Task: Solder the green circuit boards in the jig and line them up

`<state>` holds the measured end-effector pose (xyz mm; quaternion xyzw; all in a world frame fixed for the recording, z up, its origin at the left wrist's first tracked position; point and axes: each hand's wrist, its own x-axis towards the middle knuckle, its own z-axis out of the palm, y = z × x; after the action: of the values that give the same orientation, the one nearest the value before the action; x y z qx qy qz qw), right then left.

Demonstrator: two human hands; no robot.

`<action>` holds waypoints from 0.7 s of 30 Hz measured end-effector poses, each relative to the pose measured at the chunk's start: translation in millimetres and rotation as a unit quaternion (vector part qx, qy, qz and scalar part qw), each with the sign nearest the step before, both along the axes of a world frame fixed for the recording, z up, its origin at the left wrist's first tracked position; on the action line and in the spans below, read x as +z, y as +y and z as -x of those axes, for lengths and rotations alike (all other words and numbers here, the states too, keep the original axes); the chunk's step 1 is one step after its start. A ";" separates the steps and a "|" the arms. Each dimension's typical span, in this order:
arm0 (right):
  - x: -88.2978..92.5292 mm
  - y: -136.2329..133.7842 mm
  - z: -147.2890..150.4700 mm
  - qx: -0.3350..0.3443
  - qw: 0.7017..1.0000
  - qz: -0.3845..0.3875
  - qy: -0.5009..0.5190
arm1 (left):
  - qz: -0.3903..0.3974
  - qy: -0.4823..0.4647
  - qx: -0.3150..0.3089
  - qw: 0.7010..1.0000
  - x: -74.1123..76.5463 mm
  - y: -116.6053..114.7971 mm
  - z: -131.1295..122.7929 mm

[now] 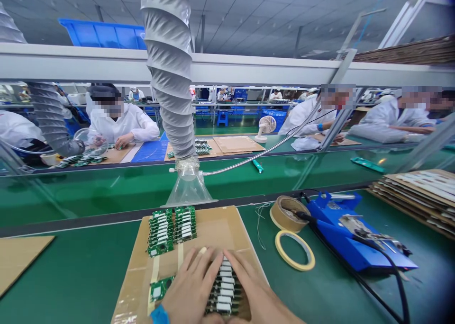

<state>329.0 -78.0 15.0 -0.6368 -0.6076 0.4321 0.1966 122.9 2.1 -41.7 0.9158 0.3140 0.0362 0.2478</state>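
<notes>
A row of overlapping green circuit boards [224,286] with white parts lies on a cardboard sheet [209,224] in front of me. My left hand [194,283] covers the left side of this row, its fingers close together and bent over the boards. From the right, my right hand [254,288] presses against the row, so both hands clasp it between them. Another circuit board [160,290] lies flat just left of my left hand. Farther up the cardboard sit two more rows of boards, a left row [160,231] and a right row [185,224].
Right of the cardboard are a brown tape roll [288,214], a yellow tape roll [295,250] and a blue soldering stand [355,238] with black cables. A clear fume hood [188,189] hangs beyond the boards. Stacked cardboard [419,196] stands far right. Co-workers sit across the line.
</notes>
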 end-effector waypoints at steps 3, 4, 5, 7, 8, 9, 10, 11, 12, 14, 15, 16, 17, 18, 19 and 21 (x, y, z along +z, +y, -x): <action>-2.7 -0.2 -0.7 0.004 1.000 0.003 -0.011 | -0.027 -0.024 0.010 0.999 -1.8 0.3 -6.7; -5.2 0.9 -1.5 0.011 1.000 -0.005 -0.017 | -0.033 -0.025 0.010 0.999 -3.2 0.5 -8.1; -8.2 2.7 -2.5 0.021 0.999 -0.017 -0.024 | -0.039 -0.023 0.007 0.999 -4.8 0.7 -8.8; -13.3 8.2 -3.7 0.052 0.997 -0.041 -0.035 | -0.058 -0.021 -0.001 0.998 -8.3 1.3 -8.6; -14.4 11.6 -3.6 0.069 0.996 -0.042 -0.041 | -0.073 -0.024 -0.006 0.997 -9.9 1.7 -7.9; -14.0 14.8 -3.0 0.087 0.994 -0.033 -0.051 | -0.091 -0.028 -0.010 0.995 -11.4 2.3 -7.0; -12.0 17.7 -1.8 0.098 0.993 -0.018 -0.063 | -0.111 -0.032 -0.016 0.993 -12.5 3.1 -5.9; -8.5 19.8 -0.3 0.104 0.992 0.000 -0.077 | -0.131 -0.036 -0.022 0.991 -13.2 3.9 -4.4; -4.0 21.1 1.5 0.104 0.990 0.013 -0.089 | -0.151 -0.039 -0.028 0.987 -13.6 4.9 -2.4; 5.2 21.5 4.2 0.106 0.988 0.033 -0.105 | -0.186 -0.050 -0.030 0.981 -13.6 6.5 5.0; 8.7 20.9 4.7 0.107 0.988 0.040 -0.108 | -0.199 -0.059 -0.026 0.978 -13.4 7.0 11.2; 10.9 20.3 4.5 0.111 0.986 0.054 -0.110 | -0.208 -0.068 -0.017 0.976 -13.2 7.2 19.2; 11.4 19.8 3.6 0.115 0.985 0.069 -0.111 | -0.213 -0.074 -0.003 0.974 -13.2 6.9 29.2; 10.2 19.7 2.0 0.116 0.984 0.080 -0.112 | -0.213 -0.075 0.017 0.974 -13.2 6.3 40.8; 7.5 20.2 0.0 0.117 0.983 0.084 -0.112 | -0.210 -0.072 0.049 0.974 -13.2 5.3 53.6; -1.1 23.4 -4.6 0.120 0.984 0.074 -0.108 | -0.191 -0.061 0.136 0.970 -13.1 1.9 79.7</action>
<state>333.7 -54.6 14.0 -0.6149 -0.6639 0.4246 0.0290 43.2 4.0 -54.8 0.8910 0.4070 0.1847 0.0799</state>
